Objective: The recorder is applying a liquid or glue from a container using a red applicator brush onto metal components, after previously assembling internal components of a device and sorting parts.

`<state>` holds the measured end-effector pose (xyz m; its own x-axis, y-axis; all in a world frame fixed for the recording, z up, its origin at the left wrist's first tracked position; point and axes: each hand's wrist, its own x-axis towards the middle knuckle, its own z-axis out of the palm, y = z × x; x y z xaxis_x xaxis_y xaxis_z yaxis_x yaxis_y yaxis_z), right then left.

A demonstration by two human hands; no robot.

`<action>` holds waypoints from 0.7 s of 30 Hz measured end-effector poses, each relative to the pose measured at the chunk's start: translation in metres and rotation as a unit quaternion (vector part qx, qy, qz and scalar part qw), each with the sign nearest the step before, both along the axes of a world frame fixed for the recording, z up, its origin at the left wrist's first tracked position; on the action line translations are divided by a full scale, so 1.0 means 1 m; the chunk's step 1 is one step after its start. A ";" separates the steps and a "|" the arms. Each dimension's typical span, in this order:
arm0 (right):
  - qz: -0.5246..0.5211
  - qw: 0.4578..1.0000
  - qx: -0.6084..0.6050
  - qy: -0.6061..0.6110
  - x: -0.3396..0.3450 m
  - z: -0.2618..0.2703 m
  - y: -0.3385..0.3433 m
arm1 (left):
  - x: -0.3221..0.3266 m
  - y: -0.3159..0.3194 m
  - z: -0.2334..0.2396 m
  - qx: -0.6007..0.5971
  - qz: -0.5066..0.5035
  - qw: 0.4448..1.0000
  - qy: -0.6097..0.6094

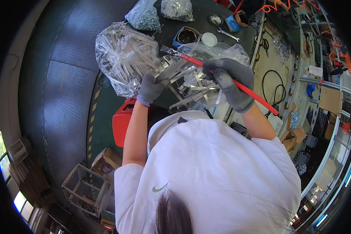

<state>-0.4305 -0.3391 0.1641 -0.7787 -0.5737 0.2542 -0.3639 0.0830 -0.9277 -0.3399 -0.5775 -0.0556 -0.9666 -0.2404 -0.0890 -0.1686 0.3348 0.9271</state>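
Observation:
My left hand, in a grey work glove, is closed around the near end of a bundle of flat metal bars. My right hand, gloved alike, holds a long red-handled brush; its dark bristles point left, just above the bundle's far part. Beyond the bars, an open tin with dark contents sits in a blue box, beside a round white lid. A clear plastic bag of metal parts lies left of my left hand. More loose metal brackets lie between my hands, partly on clear plastic.
Bags of small hardware and metal pieces stand at the back. An open-ended wrench lies near a blue carton. To the right runs a conveyor line with a black cable. A red container is by my left forearm.

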 end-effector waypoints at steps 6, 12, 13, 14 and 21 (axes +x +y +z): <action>-0.102 0.992 0.065 0.021 0.005 -0.011 0.011 | -0.007 0.006 0.007 0.134 -0.013 0.991 -0.013; -0.261 0.963 -0.064 -0.004 0.018 -0.021 0.051 | -0.012 0.025 0.027 0.260 -0.077 0.960 -0.065; -0.309 0.947 -0.085 0.013 0.025 -0.019 0.061 | -0.017 0.034 0.033 0.249 -0.097 0.960 -0.084; -0.338 0.937 -0.086 0.012 0.037 -0.012 0.074 | -0.022 0.037 0.026 0.215 -0.159 0.961 -0.070; -0.614 0.780 -0.071 0.101 0.148 -0.011 0.148 | -0.047 0.108 0.008 0.267 -0.369 0.883 -0.113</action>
